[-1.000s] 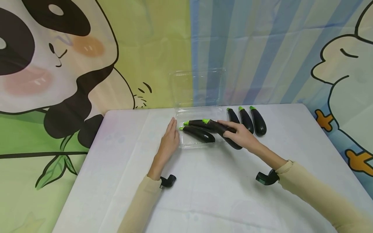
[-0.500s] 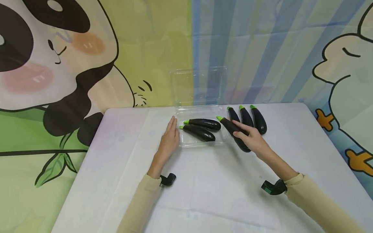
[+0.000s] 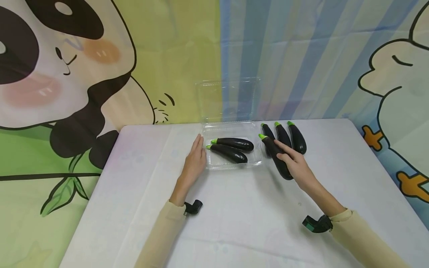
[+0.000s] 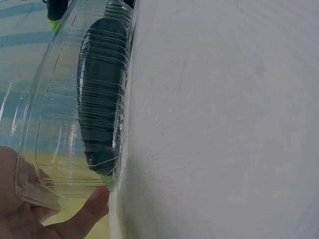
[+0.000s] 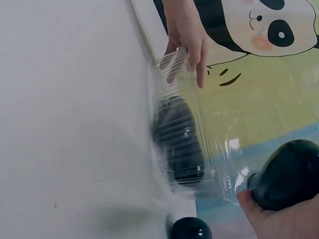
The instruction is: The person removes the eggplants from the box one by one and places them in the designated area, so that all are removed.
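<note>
In the head view my right hand (image 3: 296, 165) grips a dark eggplant (image 3: 276, 158) with a green stem end. It is held tilted, right of the clear plastic box (image 3: 258, 162), partly covering the eggplants behind. Two eggplants lie inside the box: one farther back (image 3: 234, 143), one nearer (image 3: 228, 153). My left hand (image 3: 195, 160) rests along the box's left side, fingers straight. In the left wrist view the thumb (image 4: 92, 211) touches the box's corner. The right wrist view shows the held eggplant's rounded end (image 5: 291, 174) above my right hand (image 5: 289, 221).
Right of the box, three more eggplants lie in a row: the left one (image 3: 267, 131) partly hidden, the middle one (image 3: 283, 134) and the right one (image 3: 297, 138). The box's clear lid (image 3: 229, 99) stands raised at the table's back edge, before a printed cloth (image 3: 177, 56).
My right hand has carried the eggplant rightward, from over the box to beside it, and turned it more upright in view. The two eggplants in the box and my left hand have stayed put.
</note>
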A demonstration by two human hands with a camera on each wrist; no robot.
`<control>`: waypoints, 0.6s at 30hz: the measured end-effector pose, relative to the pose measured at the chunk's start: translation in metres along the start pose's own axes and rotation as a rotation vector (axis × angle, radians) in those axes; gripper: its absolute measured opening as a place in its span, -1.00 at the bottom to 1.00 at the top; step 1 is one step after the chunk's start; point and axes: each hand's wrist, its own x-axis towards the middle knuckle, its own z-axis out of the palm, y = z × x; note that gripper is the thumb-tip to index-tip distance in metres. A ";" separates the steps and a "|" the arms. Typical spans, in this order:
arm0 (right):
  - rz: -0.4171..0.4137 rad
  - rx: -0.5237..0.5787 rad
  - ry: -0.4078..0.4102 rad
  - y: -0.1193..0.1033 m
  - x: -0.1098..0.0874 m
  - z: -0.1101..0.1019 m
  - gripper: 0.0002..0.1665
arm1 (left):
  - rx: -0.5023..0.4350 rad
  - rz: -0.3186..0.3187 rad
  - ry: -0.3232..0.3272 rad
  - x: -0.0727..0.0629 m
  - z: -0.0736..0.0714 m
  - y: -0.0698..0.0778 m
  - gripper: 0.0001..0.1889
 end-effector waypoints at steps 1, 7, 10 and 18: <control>0.002 0.002 0.013 0.001 -0.001 0.000 -0.38 | 0.002 -0.002 -0.001 0.000 0.000 0.000 -0.45; 0.048 0.007 0.084 0.007 -0.006 0.000 -0.36 | -0.002 -0.006 -0.006 0.000 0.000 -0.001 -0.45; 0.055 0.023 0.102 0.008 -0.010 0.002 -0.34 | -0.007 -0.008 -0.003 0.000 0.001 -0.001 -0.45; 0.080 0.054 0.094 0.014 -0.021 0.008 -0.31 | -0.011 -0.017 -0.018 0.000 -0.001 0.001 -0.44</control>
